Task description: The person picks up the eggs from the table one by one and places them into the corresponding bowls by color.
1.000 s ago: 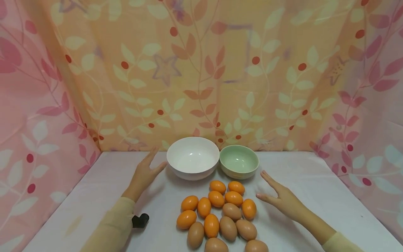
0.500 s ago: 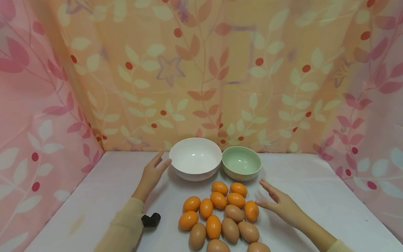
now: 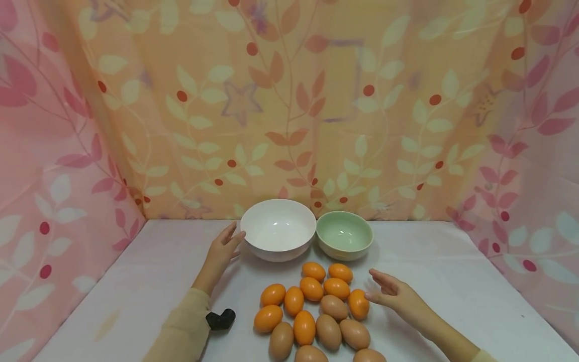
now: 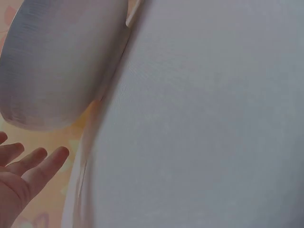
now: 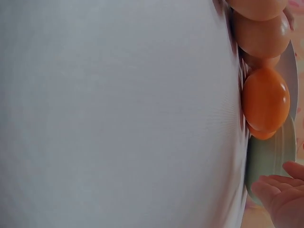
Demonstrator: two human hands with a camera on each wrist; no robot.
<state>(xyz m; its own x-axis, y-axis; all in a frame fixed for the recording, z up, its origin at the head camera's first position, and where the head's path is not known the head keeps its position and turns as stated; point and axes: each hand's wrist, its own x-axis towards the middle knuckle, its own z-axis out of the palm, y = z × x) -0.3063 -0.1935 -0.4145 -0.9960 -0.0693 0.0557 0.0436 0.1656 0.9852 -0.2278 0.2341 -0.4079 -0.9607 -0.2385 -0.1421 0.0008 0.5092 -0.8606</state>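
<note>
My left hand (image 3: 220, 256) is beside the left wall of a large white bowl (image 3: 278, 226), fingers extended, holding nothing. Its thumb overlaps the bowl's edge in the head view; whether it touches, I cannot tell. In the left wrist view, a gap separates the visible fingers (image 4: 47, 166) from the bowl (image 4: 61, 66). My right hand (image 3: 404, 301) hovers with loosely extended fingers by the rightmost orange egg (image 3: 359, 304), its thumb tip close to it. That hand holds nothing. Several orange eggs (image 3: 304, 328) and several brown eggs (image 3: 328, 332) lie grouped in front of the bowls.
A smaller pale green bowl (image 3: 345, 235) stands right against the white one. Both are at the back of a white-covered table (image 3: 452, 281). Floral cloth (image 3: 289, 100) hangs behind and at both sides. A small black object (image 3: 220, 320) sits at the left sleeve.
My left hand has come right, up to the white bowl's side. My right hand has shifted slightly down and left toward the rightmost orange egg. Bowls and eggs have stayed put.
</note>
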